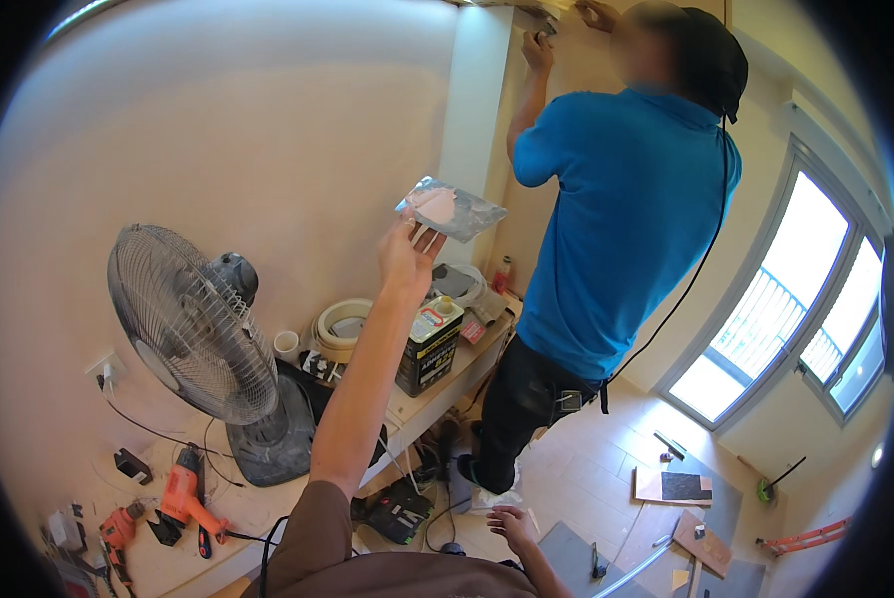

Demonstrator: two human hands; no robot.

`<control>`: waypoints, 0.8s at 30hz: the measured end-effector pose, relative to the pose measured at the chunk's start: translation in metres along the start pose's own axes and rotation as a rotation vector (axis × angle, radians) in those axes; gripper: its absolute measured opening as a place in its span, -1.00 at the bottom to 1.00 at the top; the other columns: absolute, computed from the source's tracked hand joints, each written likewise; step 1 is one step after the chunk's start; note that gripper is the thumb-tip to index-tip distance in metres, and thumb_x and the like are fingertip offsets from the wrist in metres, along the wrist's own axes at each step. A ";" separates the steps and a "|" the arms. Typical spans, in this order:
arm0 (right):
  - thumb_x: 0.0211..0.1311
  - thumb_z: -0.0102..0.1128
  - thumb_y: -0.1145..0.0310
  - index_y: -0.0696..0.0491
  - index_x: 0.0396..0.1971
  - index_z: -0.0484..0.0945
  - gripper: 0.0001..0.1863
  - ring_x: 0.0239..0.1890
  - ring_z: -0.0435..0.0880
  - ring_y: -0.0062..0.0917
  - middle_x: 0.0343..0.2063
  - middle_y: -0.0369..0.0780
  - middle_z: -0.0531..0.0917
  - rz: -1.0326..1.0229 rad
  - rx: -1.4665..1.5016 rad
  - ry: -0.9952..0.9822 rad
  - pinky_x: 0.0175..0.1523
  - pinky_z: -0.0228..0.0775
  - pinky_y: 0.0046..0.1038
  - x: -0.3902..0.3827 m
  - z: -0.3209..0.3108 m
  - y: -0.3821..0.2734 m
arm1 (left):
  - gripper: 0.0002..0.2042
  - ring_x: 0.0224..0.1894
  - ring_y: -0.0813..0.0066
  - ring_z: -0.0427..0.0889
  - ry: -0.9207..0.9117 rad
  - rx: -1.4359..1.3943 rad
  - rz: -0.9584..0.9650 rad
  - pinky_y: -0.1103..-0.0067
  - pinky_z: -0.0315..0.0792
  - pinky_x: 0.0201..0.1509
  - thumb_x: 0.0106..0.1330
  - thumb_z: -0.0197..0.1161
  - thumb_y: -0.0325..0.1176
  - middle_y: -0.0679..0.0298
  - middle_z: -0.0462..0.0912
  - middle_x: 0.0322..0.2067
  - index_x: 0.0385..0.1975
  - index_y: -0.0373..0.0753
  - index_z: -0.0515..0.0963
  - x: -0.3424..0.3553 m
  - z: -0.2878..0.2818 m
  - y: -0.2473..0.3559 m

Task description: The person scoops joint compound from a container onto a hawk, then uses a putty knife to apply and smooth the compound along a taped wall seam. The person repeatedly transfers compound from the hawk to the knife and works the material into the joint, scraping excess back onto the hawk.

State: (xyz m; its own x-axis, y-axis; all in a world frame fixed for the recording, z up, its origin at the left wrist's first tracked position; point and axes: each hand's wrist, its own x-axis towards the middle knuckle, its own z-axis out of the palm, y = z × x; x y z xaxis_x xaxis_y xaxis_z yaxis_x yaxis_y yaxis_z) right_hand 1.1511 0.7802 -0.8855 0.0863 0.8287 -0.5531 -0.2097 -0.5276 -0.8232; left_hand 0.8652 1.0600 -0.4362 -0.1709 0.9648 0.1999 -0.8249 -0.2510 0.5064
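My left hand (pixel 415 249) is raised in the middle of the view, holding a thin metal plate (pixel 475 211) from below, with a pale pink smear of paste (pixel 432 203) on it. My right hand (pixel 512 527) is low near the bottom, empty, with fingers apart and slightly bent. A co-worker (pixel 621 219) in a blue shirt stands right of the plate with both arms raised, hands at the top edge of the wall on something too small to name.
A bench (pixel 278 503) along the wall holds a fan (pixel 188 329), orange power tools (pixel 183 493), tape rolls (pixel 342 319) and a metal can (pixel 427 349). Cables, boards (pixel 671 486) and tools lie on the floor. A glazed door (pixel 751 289) and an orange ladder (pixel 806 535) are at the right.
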 end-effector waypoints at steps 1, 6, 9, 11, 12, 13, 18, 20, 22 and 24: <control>0.36 0.06 0.43 0.17 -0.02 0.55 -0.74 -0.25 0.74 -0.43 -0.20 -0.09 0.73 0.001 -0.003 0.003 -0.18 0.61 -0.44 -0.001 0.001 0.002 | -0.63 0.12 0.26 0.48 0.001 0.002 -0.005 0.29 0.44 0.23 0.54 0.01 -0.28 0.17 0.43 0.12 0.24 -0.30 0.36 -0.001 0.002 -0.001; 0.37 0.06 0.44 0.16 -0.03 0.56 -0.75 -0.28 0.74 -0.43 -0.22 -0.11 0.74 -0.011 0.012 -0.010 -0.20 0.61 -0.44 0.005 0.008 0.008 | -0.64 0.11 0.27 0.48 -0.038 0.033 -0.020 0.30 0.44 0.24 0.53 0.02 -0.28 0.17 0.43 0.11 0.23 -0.30 0.37 -0.005 0.005 -0.002; 0.37 0.10 0.43 0.15 -0.04 0.57 -0.77 -0.31 0.74 -0.44 -0.24 -0.13 0.75 -0.024 0.001 -0.016 -0.23 0.60 -0.45 0.012 0.010 0.015 | -0.64 0.09 0.27 0.48 -0.063 0.067 -0.018 0.30 0.44 0.23 0.53 0.03 -0.28 0.17 0.44 0.10 0.22 -0.30 0.38 -0.008 0.010 -0.001; 0.37 0.13 0.42 0.14 -0.06 0.57 -0.78 -0.32 0.74 -0.45 -0.26 -0.13 0.74 -0.026 -0.012 -0.023 -0.24 0.60 -0.46 0.020 0.011 0.021 | -0.65 0.08 0.28 0.49 -0.074 0.091 -0.011 0.30 0.45 0.22 0.53 0.04 -0.28 0.17 0.45 0.10 0.20 -0.30 0.39 -0.010 0.012 0.000; 0.37 0.14 0.41 0.14 -0.06 0.57 -0.79 -0.33 0.74 -0.45 -0.27 -0.14 0.74 -0.024 -0.024 -0.027 -0.25 0.60 -0.46 0.024 0.013 0.023 | -0.66 0.06 0.29 0.50 -0.084 0.100 -0.015 0.31 0.46 0.21 0.52 0.04 -0.27 0.17 0.46 0.08 0.19 -0.29 0.40 -0.011 0.012 0.001; 0.37 0.16 0.41 0.14 -0.07 0.57 -0.79 -0.33 0.74 -0.45 -0.27 -0.14 0.74 -0.021 -0.036 -0.032 -0.25 0.59 -0.45 0.028 0.014 0.025 | -0.66 0.05 0.29 0.50 -0.093 0.110 -0.019 0.32 0.47 0.20 0.52 0.05 -0.27 0.17 0.47 0.06 0.18 -0.29 0.41 -0.011 0.012 0.001; 0.38 0.15 0.41 0.14 -0.10 0.57 -0.81 -0.35 0.73 -0.46 -0.29 -0.14 0.74 -0.042 0.034 -0.081 -0.26 0.60 -0.45 0.026 0.021 0.021 | -0.70 -0.02 0.33 0.54 -0.124 0.150 -0.015 0.36 0.51 0.13 0.51 0.08 -0.27 0.19 0.53 -0.01 0.11 -0.29 0.45 -0.012 0.011 0.001; 0.38 0.12 0.42 0.14 -0.10 0.56 -0.82 -0.35 0.73 -0.46 -0.29 -0.14 0.74 -0.040 0.036 -0.084 -0.26 0.60 -0.44 0.024 0.024 0.015 | -0.71 -0.04 0.34 0.55 -0.106 0.141 -0.030 0.37 0.53 0.11 0.51 0.08 -0.28 0.19 0.54 -0.02 0.10 -0.29 0.47 -0.014 0.014 0.001; 0.38 0.10 0.44 0.14 -0.11 0.56 -0.83 -0.36 0.73 -0.45 -0.29 -0.13 0.74 -0.026 0.031 -0.079 -0.26 0.60 -0.45 0.024 0.024 0.012 | -0.72 -0.03 0.35 0.56 -0.117 0.153 -0.033 0.37 0.53 0.10 0.51 0.09 -0.28 0.19 0.54 -0.02 0.09 -0.28 0.48 -0.011 0.013 -0.001; 0.37 0.08 0.46 0.15 -0.11 0.56 -0.82 -0.35 0.73 -0.45 -0.29 -0.13 0.74 -0.016 0.022 -0.074 -0.26 0.60 -0.45 0.021 0.027 0.008 | -0.72 -0.04 0.35 0.56 -0.121 0.162 -0.038 0.38 0.53 0.10 0.51 0.09 -0.28 0.19 0.55 -0.02 0.08 -0.28 0.48 -0.011 0.014 -0.003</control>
State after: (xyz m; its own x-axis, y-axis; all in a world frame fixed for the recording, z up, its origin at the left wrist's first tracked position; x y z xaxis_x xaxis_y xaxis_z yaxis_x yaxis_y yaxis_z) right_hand 1.1253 0.7988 -0.8999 0.0179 0.8487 -0.5285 -0.2300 -0.5109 -0.8283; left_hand 0.8772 1.0493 -0.4286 -0.0670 0.9599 0.2721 -0.7306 -0.2330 0.6419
